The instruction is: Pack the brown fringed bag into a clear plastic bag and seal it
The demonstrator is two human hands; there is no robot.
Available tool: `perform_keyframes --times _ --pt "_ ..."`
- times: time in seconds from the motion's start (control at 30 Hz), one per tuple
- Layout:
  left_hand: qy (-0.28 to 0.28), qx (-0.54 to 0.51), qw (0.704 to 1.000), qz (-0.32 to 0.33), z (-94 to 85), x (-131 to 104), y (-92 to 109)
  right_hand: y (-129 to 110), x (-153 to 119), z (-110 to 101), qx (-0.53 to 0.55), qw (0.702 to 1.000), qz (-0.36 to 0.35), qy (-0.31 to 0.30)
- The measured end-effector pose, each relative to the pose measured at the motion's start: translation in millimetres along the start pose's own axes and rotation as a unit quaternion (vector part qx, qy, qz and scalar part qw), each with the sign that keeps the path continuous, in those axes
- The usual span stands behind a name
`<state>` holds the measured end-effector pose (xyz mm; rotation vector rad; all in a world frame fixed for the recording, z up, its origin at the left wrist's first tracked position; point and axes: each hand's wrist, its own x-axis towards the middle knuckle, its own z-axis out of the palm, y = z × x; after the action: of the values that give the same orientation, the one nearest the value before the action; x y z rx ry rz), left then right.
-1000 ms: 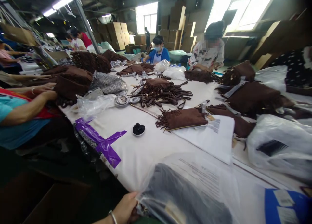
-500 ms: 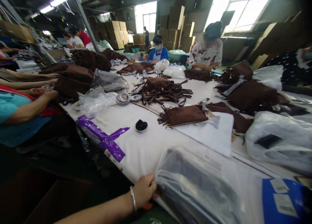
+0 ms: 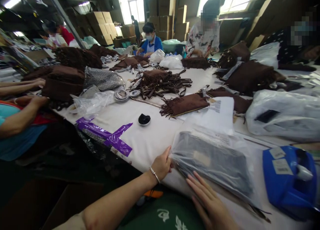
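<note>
Where hands (image 3: 162, 164) meet: bagged pouch (image 3: 215, 158).

Glossy clear plastic bag (image 3: 212, 156) over dark cloth, matt white tablecloth (image 3: 155, 136), shiny blue plastic dispenser (image 3: 287, 183), brown suede pouch (image 3: 185, 104).

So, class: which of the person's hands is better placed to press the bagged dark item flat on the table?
Probably the right hand: its fingers already lie on the clear bag; the left hand only touches its end.

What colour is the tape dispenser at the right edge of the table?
The dispenser is blue; the head view shows it.
</note>
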<state>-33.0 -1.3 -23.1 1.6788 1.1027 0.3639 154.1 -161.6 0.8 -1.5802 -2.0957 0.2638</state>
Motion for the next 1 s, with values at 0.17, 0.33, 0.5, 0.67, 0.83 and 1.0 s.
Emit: perform_keyframes --times 0.17,0.33,0.5,0.67,0.83,1.0 --pt "0.044 0.204 0.976 0.069 -1.9 -7.5 4.5 3.2 60.0 51.3 -0.13 0.991 0.021 -0.033" --pt "0.052 0.234 0.968 0.079 -4.7 -20.7 -4.0 32.6 74.8 54.6 -0.111 0.993 0.008 -0.037" --pt "0.013 0.164 0.984 0.065 -9.0 -32.0 3.0 78.1 114.4 38.6 -0.088 0.994 -0.021 -0.056" --pt "0.012 -0.054 0.997 -0.05 -10.6 -46.6 1.8 63.5 121.9 32.1 -0.069 0.996 -0.024 -0.048" --pt "-0.03 -0.164 0.972 -0.166 -1.6 -63.8 -1.1 11.9 19.7 25.8 -0.027 0.999 -0.01 -0.046" --pt "-0.127 -0.037 0.987 0.095 45.4 -46.3 34.8 23.4 -74.5 -6.9 -0.019 0.966 0.131 0.223"
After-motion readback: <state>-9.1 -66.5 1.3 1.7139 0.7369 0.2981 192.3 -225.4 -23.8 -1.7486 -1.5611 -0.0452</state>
